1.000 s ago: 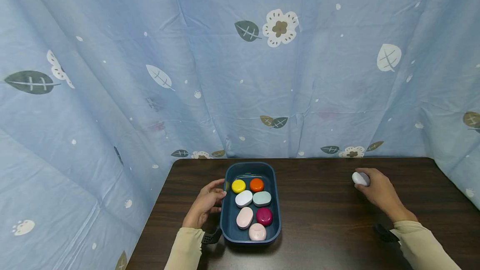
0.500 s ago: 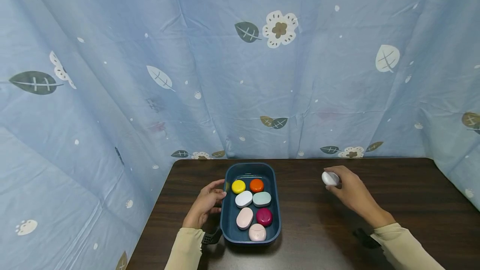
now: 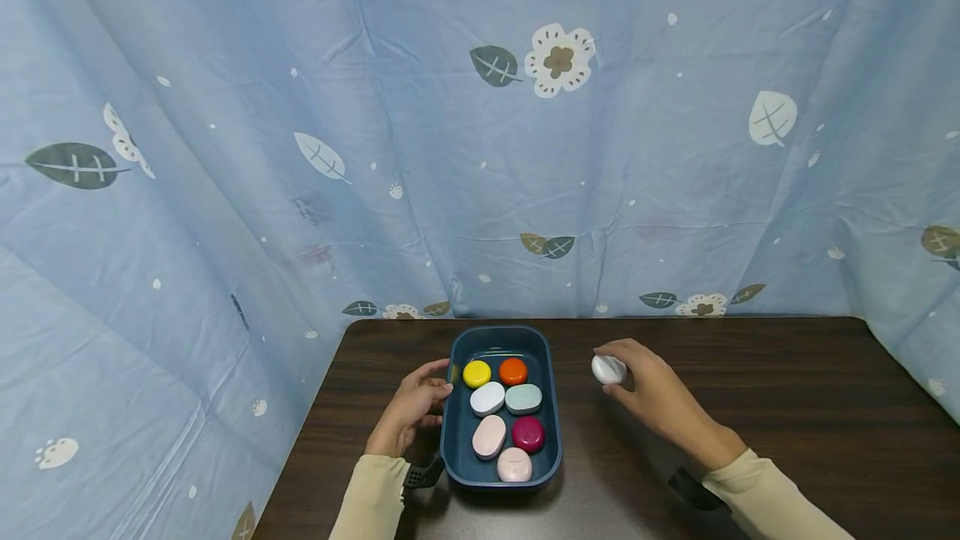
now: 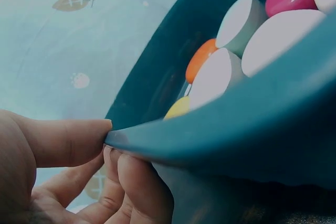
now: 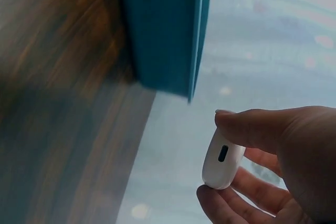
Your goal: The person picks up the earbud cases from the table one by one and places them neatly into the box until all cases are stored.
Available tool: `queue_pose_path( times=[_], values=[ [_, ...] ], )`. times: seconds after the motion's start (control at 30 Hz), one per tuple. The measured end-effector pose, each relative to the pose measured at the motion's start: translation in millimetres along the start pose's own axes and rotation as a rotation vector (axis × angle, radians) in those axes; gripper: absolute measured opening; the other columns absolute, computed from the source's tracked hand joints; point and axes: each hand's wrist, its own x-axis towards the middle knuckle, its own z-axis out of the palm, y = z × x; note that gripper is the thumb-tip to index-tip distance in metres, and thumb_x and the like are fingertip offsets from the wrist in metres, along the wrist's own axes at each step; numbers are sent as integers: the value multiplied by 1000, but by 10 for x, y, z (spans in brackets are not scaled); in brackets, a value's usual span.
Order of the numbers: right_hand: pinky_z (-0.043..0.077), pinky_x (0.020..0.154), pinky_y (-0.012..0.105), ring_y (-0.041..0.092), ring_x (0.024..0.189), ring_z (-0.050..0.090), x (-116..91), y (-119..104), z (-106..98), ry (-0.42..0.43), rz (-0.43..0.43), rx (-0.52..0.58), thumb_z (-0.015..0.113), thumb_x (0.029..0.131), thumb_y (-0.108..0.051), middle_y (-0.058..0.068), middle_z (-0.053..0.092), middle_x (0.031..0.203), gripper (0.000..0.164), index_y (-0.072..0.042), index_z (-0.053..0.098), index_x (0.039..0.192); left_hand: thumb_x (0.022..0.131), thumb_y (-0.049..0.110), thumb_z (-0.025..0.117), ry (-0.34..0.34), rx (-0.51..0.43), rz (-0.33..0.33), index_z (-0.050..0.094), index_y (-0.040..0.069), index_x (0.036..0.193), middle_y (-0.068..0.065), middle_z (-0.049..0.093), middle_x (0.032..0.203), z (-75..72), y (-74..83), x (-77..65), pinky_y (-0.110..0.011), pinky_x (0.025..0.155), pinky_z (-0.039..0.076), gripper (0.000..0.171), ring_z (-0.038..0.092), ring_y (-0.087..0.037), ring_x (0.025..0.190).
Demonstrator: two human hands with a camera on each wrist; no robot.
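Observation:
My right hand (image 3: 663,402) holds a white earbud charging case (image 3: 608,370) between thumb and fingertips, over the table just right of a dark blue tray (image 3: 465,467). The case's small dark port faces the camera in the right wrist view. My left hand (image 3: 408,411) pinches the tray's left rim, its thumb (image 4: 73,142) on the upper side and fingers underneath. Inside the tray lie several rounded cases: yellow (image 3: 477,373), orange (image 3: 513,371), white (image 3: 487,399), pale green (image 3: 523,398), magenta (image 3: 528,433) and two pale pink, one oval (image 3: 490,437) and one rounder (image 3: 514,465).
The dark wooden table (image 3: 750,407) extends right of the tray. A blue patterned curtain (image 3: 450,148) hangs behind and at both sides of it. Dark straps (image 3: 693,490) show near both wrists.
My right hand has carried the white earbud charging case leftward from the table's right side to near the tray. The left hand and tray have stayed in place.

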Motion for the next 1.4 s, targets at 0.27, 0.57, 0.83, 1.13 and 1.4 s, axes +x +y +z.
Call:
queue_pose_path(
  times=[0.27,0.57,0.83,1.13,1.4],
  values=[
    [60,91,47,26,107,68,56,-251,183,-52,-27,25,90,76,7,11,70,122,50,0,72,122,101,4,61,2,-11,-11,52,4,152,-18,64,116,7,5,3,-28,62,58,51,64,-22,83],
    [60,94,48,26,108,67,109,-481,351,-163,-74,57,89,80,2,10,68,124,47,-2,72,124,102,5,60,-1,0,-19,52,4,151,-20,64,117,5,16,17,-30,66,59,50,64,-24,85],
    [60,95,47,24,106,65,184,-666,492,-279,-101,121,86,85,-1,10,67,125,46,-3,70,127,102,5,60,9,4,-28,52,5,152,-20,65,119,8,24,24,-32,69,60,50,65,-25,86],
    [60,96,44,23,108,64,204,-859,611,-390,-156,144,85,87,-3,9,67,127,43,-4,70,126,102,5,60,6,3,-26,52,5,152,-21,64,120,9,18,24,-31,67,61,50,65,-24,87],
    [59,99,38,18,112,63,220,-999,722,-462,-183,148,85,90,-9,4,69,129,41,-7,72,128,102,5,60,0,-3,-6,52,4,152,-20,64,117,6,8,12,-30,65,60,50,64,-23,84]
  ],
)
